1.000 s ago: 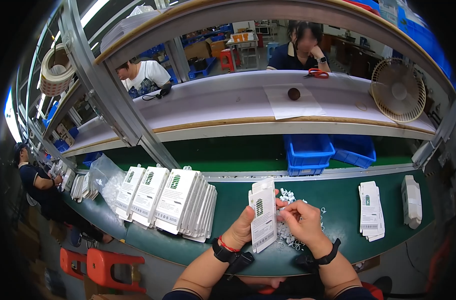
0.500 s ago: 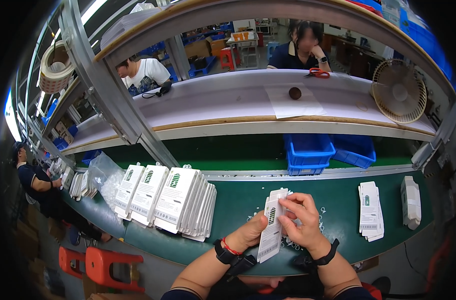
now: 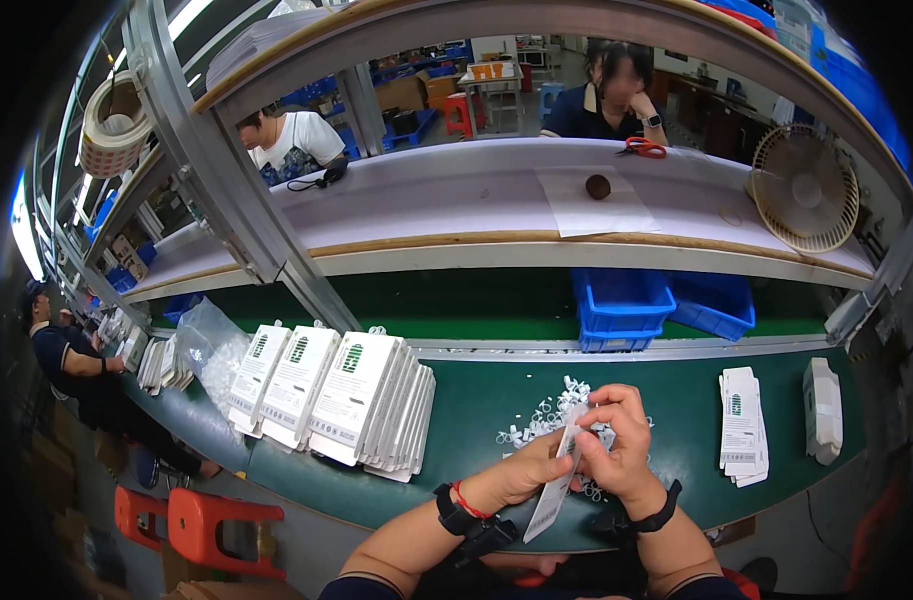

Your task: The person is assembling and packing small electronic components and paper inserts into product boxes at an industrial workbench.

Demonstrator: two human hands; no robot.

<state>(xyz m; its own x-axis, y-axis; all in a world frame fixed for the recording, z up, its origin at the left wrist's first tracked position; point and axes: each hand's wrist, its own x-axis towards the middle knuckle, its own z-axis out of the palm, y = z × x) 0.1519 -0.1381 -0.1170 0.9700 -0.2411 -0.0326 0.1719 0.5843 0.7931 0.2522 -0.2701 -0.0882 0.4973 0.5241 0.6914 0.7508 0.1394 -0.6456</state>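
Observation:
A flat white carton (image 3: 549, 508) is held tilted, nearly edge-on, above the green table. My left hand (image 3: 527, 470) grips it from the left, thumb lying across its face. At the carton's upper end the fingers of my right hand (image 3: 617, 440) are bent and pinch its edge; what the fingertips touch there is partly hidden. Behind and beneath my hands lies a scattered pile of small white plastic hang loops (image 3: 547, 420). To the left stand rows of similar white cartons (image 3: 355, 395) with green printing, some with loops showing at the top.
At right lie a small stack of cartons (image 3: 742, 425) and a bundled white stack (image 3: 823, 410). A clear bag of white pieces (image 3: 212, 350) sits far left. Blue bins (image 3: 622, 305) stand under the shelf (image 3: 427, 215), which holds a fan (image 3: 805, 190) and scissors (image 3: 645, 148). Other people sit beyond.
The carton has turned from showing its printed face to nearly edge-on. My left hand has moved right beneath it, uncovering more of the loop pile.

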